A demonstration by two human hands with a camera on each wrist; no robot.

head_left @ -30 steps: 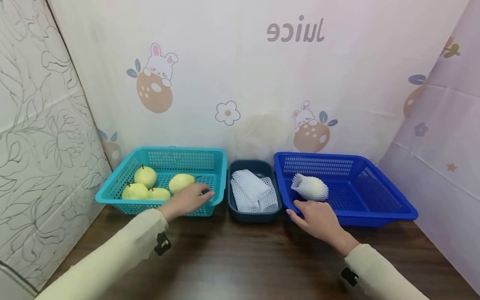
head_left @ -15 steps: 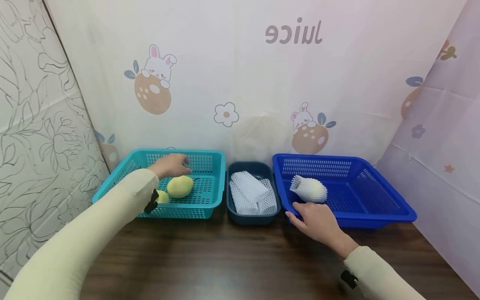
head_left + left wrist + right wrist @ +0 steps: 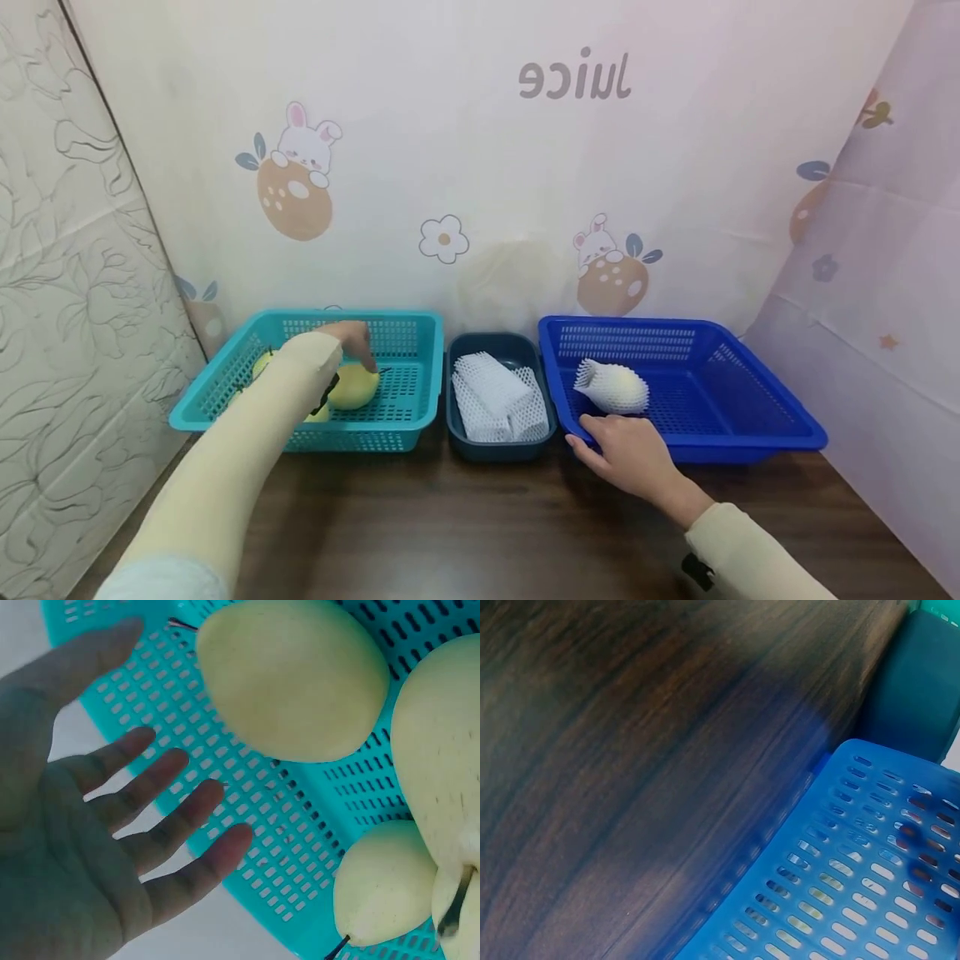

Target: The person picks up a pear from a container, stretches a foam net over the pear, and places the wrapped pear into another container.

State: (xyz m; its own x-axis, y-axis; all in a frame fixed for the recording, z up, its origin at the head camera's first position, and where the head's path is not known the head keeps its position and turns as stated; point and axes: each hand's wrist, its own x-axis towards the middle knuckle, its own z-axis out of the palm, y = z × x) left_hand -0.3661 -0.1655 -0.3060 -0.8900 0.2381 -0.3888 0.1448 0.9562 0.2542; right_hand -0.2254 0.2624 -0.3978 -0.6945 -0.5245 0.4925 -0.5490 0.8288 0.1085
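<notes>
My left hand [image 3: 352, 337] reaches over the teal basket [image 3: 438, 375], with its fingertips beside a pale yellow pear [image 3: 354, 387] in the head view. Its fingers are spread around no fruit in the left wrist view, where a pear [image 3: 292, 679] lies just beyond them. More pears [image 3: 264, 362] are partly hidden by my sleeve. At the near left corner of the blue basket [image 3: 750, 442], my right hand [image 3: 636, 460] holds the rim, its fingers bent over into the basket. Close to them lies a pear in a white foam net [image 3: 611, 387].
A small dark teal bin [image 3: 502, 450] stands between the two baskets and holds several white foam nets [image 3: 491, 385]. All sit on a dark wood table [image 3: 480, 525]. A patterned cloth [image 3: 420, 158] hangs behind them.
My left hand has moved from the teal basket's front right to its back, then a little right toward the single pear. The right hand stays at the blue rim. The head view has tilted slightly up.
</notes>
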